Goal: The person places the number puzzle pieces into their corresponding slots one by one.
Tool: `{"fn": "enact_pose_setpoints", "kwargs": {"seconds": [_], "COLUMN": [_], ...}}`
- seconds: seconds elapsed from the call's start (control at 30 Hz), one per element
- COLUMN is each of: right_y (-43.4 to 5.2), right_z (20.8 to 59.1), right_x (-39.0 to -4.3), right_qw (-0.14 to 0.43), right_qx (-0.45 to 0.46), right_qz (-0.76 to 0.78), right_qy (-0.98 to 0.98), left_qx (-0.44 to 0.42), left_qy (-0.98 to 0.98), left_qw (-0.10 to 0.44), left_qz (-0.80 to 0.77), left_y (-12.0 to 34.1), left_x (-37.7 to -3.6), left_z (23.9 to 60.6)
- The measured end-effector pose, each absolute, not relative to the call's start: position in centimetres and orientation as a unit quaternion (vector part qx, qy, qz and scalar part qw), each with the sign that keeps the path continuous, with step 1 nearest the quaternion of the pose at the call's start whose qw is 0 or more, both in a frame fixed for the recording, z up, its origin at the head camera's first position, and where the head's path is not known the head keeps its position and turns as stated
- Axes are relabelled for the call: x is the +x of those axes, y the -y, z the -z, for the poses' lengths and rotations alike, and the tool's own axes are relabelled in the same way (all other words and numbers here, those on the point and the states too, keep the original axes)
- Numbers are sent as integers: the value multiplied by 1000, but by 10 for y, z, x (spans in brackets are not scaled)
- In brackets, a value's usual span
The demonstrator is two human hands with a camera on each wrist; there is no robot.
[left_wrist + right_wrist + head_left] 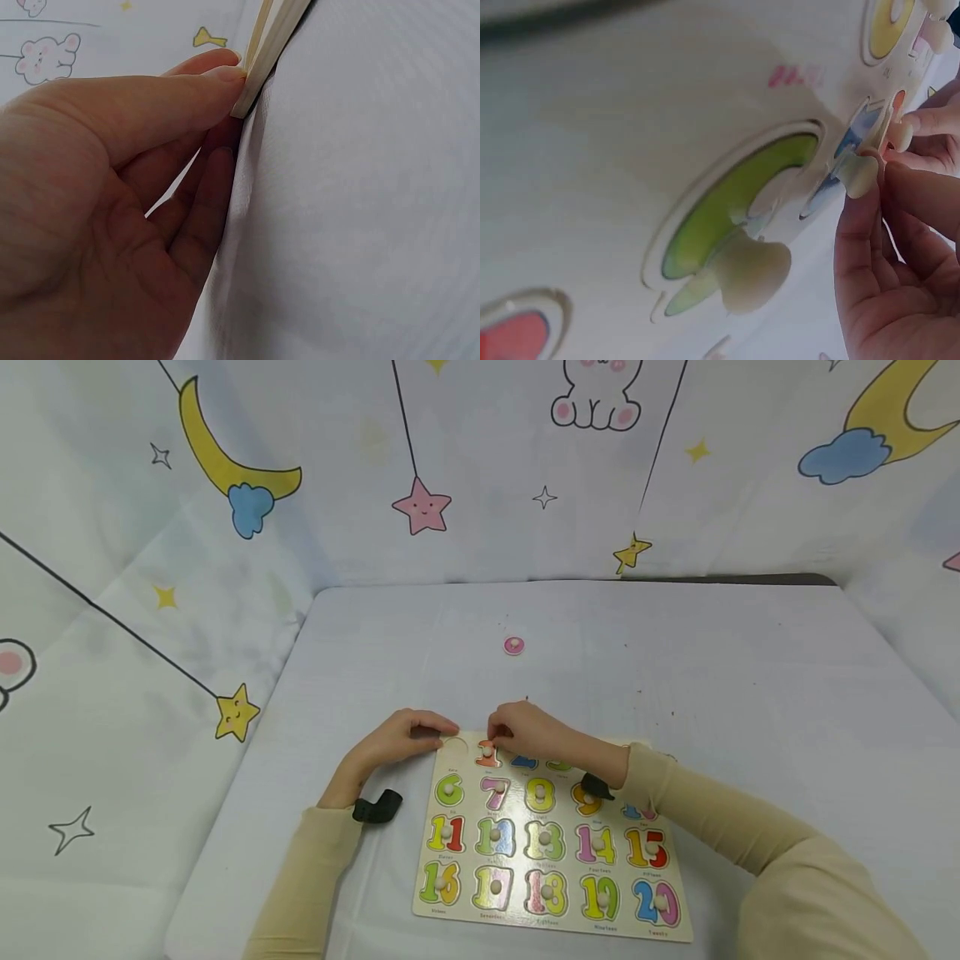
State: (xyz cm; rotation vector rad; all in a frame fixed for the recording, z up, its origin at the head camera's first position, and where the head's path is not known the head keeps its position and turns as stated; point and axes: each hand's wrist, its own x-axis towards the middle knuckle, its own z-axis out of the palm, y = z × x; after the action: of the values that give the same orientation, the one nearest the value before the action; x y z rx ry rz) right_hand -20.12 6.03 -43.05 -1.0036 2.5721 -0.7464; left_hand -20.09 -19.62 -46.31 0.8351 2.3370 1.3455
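A wooden number puzzle board point(551, 931) lies on the white table, its knobbed number pieces set in rows. At its far left corner, my left hand point(393, 745) grips the edge between thumb and index finger; the left wrist view shows the thumb point(214, 94) against the board's edge point(259, 71). My right hand point(528, 729) reaches across the top row and pinches the orange number 1 piece point(487, 760) at its upper right. In the right wrist view, its fingers point(855, 255) partly cover that piece. Left of it is a bare round recess point(455, 746).
A small round pink piece with a knob point(513, 646) lies on the table point(720, 660) beyond the board. My right forearm point(712, 806) hides part of the top row's right end. A printed cloth backdrop point(480, 443) stands behind the table.
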Motion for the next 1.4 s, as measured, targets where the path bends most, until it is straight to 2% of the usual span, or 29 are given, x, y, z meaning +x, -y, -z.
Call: {"fn": "enact_pose_setpoints", "kwargs": {"seconds": [0.27, 0.43, 0.53, 0.7, 0.77, 0.97, 1.1, 1.4], "right_y": [-53, -46, -48, -62, -68, -83, -87, -84], "right_z": [416, 409, 407, 402, 400, 403, 411, 424], "right_x": [-188, -179, -184, -216, -235, -292, -317, -340], "right_qw": [102, 95, 109, 180, 190, 124, 99, 125], "right_qx": [-389, -390, -401, -407, -391, -252, -162, -122], "right_qz": [130, 45, 55, 135, 162, 229, 249, 235], "right_qy": [-906, -915, -908, -885, -886, -932, -950, -956], "left_qx": [291, 288, 290, 292, 293, 294, 295, 286], "left_qy": [-822, -822, -821, -818, -819, -815, -813, -821], "left_qw": [150, 149, 147, 151, 150, 148, 153, 159], "left_qz": [-466, -468, -469, -473, -471, -476, -477, -469], "left_y": [199, 201, 202, 201, 201, 200, 200, 197], "left_x": [-202, -203, -203, -203, -203, -202, -202, -201], "left_z": [458, 457, 458, 461, 461, 462, 463, 465]}}
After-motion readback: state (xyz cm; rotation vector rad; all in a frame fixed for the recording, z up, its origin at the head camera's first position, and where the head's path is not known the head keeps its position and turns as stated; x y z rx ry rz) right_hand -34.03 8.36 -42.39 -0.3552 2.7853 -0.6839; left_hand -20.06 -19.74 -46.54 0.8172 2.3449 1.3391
